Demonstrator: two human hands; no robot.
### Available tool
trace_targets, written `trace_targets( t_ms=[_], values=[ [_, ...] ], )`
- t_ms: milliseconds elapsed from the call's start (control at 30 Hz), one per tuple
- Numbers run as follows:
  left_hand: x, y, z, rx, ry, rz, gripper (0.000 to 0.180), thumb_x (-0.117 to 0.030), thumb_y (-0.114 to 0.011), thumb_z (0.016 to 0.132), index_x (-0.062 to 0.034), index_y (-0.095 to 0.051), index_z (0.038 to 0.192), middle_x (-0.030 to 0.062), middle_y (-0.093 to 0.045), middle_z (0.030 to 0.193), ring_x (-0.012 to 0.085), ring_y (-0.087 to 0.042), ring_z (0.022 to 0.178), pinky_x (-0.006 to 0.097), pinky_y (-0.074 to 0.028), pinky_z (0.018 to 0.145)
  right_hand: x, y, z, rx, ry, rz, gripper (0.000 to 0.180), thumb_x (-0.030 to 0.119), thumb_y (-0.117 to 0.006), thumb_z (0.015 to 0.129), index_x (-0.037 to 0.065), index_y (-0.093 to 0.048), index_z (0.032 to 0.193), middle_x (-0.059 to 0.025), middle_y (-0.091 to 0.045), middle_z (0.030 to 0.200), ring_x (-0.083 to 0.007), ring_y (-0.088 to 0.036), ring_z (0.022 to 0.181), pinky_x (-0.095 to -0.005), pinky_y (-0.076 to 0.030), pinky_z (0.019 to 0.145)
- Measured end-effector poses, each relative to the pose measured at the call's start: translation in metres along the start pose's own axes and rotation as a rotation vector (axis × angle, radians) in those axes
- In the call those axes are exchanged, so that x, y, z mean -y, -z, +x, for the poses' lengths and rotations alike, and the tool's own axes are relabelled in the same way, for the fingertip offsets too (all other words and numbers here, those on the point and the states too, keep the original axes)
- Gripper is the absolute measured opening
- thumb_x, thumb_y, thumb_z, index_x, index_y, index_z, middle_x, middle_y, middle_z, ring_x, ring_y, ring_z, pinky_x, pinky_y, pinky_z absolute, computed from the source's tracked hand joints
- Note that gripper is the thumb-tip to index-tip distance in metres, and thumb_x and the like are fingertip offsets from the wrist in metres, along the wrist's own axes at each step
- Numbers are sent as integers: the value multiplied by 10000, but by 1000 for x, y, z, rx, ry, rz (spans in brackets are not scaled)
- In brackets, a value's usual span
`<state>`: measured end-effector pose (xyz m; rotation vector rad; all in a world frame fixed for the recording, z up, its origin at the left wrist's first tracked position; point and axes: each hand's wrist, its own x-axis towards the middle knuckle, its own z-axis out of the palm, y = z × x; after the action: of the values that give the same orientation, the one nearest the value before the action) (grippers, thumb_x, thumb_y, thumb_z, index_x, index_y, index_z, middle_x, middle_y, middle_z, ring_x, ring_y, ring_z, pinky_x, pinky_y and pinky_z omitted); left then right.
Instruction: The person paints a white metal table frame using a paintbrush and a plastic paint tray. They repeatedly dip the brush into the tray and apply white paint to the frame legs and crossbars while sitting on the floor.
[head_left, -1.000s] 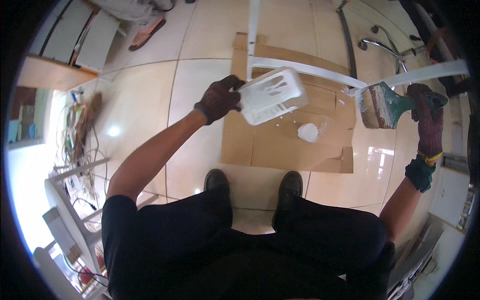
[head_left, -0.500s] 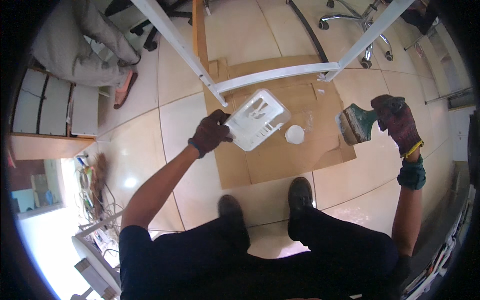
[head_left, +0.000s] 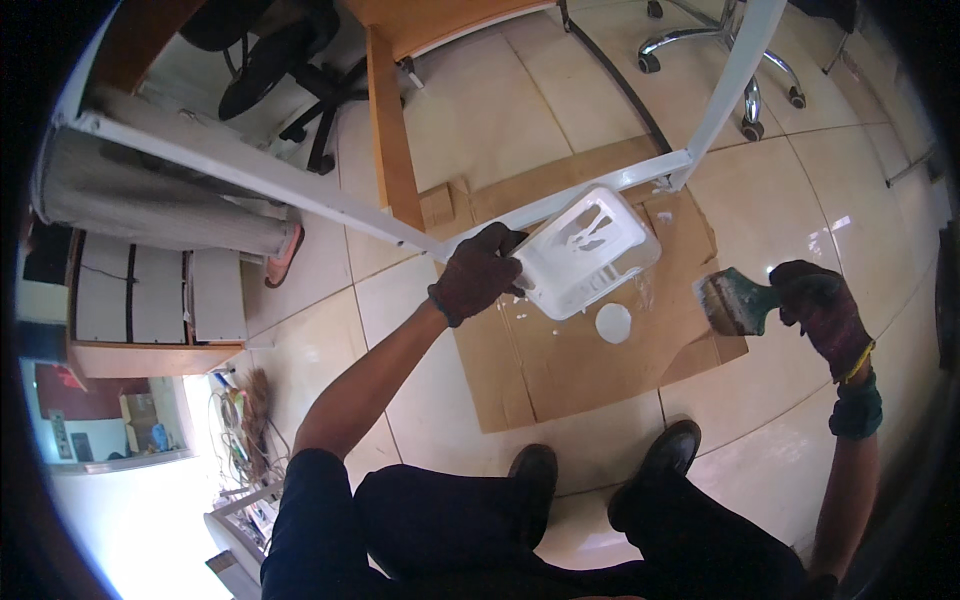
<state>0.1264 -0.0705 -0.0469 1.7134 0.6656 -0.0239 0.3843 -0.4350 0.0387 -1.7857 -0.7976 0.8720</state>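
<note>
A dark work glove covers my left hand (head_left: 478, 275), whose fingers are closed on one end of a white plastic tray (head_left: 560, 270). White wet-looking paint streaks the inside of this tray, which is held above the cardboard sheet (head_left: 560, 375) and in front of a white metal frame bar (head_left: 635, 176). On the right, my gloved right hand (head_left: 822, 312) grips a wide paintbrush (head_left: 740, 302) by its green handle, bristles toward the left. Below the tray, a round white patch (head_left: 613, 323) lies on the cardboard; I cannot tell whether it is a lid or paint.
White legs of the metal frame (head_left: 260, 180) rise on both sides, with a wooden board (head_left: 393, 130) behind. Office chair bases (head_left: 748, 125) stand at the back. A person's grey-trousered leg (head_left: 170, 205) is at the left, by a cabinet (head_left: 160, 290). Tangled cables (head_left: 240, 430) lie lower left.
The view has shifted, so floor and frame sit lower and further right. The tray now overlaps the frame's bar. Small white spots show on the cardboard beneath my left hand. Both holds are unchanged.
</note>
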Motion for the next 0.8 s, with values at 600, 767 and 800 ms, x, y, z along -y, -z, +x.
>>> trace_targets(
  t_ms=[600, 767, 800],
  values=[
    [-52, 1, -49, -164, 107, -48, 269, -19, -522, 813, 40, -507, 1076, 137, -590, 980, 203, -643, 839, 322, -579, 687, 19, -14, 121, 413, -8, -313, 202, 200, -637, 787, 48, -652, 920, -88, -665, 783, -153, -633, 694, -294, -508, 675],
    [-39, -7, -50, -169, 142, -18, 330, -65, -565, 825, 45, -471, 1122, 146, -575, 968, 222, -639, 833, 344, -581, 690, -5, 3, 102, 234, -66, -78, 192, 187, -619, 844, 48, -651, 972, -50, -655, 804, -116, -581, 650, -262, -493, 598],
    [-34, -8, -53, -168, 137, -113, 305, -58, -565, 821, 44, -477, 1095, 144, -574, 961, 220, -640, 827, 342, -581, 689, -21, 8, 99, 198, 35, 36, 218, 215, -595, 876, 45, -639, 1006, -39, -640, 789, -115, -567, 618, -246, -462, 543]
  ],
)
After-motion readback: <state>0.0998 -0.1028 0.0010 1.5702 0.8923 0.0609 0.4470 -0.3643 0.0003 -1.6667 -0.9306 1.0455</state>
